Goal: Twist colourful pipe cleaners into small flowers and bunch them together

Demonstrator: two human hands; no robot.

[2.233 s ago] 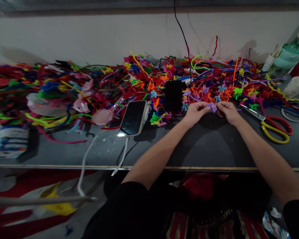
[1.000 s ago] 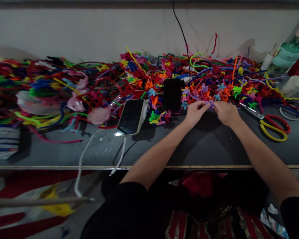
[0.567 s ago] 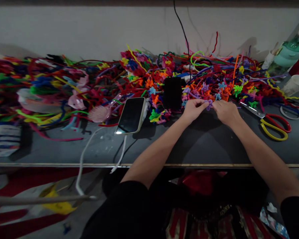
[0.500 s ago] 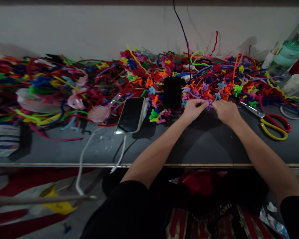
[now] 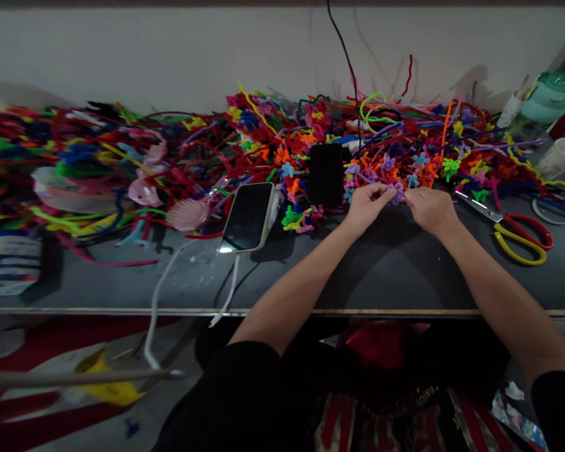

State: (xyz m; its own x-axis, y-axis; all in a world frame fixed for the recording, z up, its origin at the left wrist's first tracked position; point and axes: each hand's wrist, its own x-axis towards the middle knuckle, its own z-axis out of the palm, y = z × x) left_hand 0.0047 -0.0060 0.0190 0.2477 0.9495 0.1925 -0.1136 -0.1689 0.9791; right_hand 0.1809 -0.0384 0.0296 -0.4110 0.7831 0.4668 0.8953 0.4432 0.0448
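Note:
Between my two hands is a small purple pipe-cleaner flower (image 5: 395, 193), held above the table just in front of the colourful heap. My left hand (image 5: 368, 206) pinches its left side between thumb and fingers. On the other side, my right hand (image 5: 430, 208) is closed with its fingertips at the flower's right edge; the part inside its fingers is hidden. Behind the hands lie several finished-looking pipe-cleaner flowers, among them a light blue one (image 5: 420, 161) and a lime green one (image 5: 451, 167).
Scissors (image 5: 522, 233) with red and yellow handles lie to the right. A phone (image 5: 247, 216) rests left of my arms, and a black device (image 5: 326, 174) stands nearer. A pink hairbrush (image 5: 188, 215), white paper cup (image 5: 562, 157) and white cable (image 5: 155, 301) are also around.
The purple flower shows a little more fully between my fingers. My right hand has shifted slightly to the right, and the view has moved a little.

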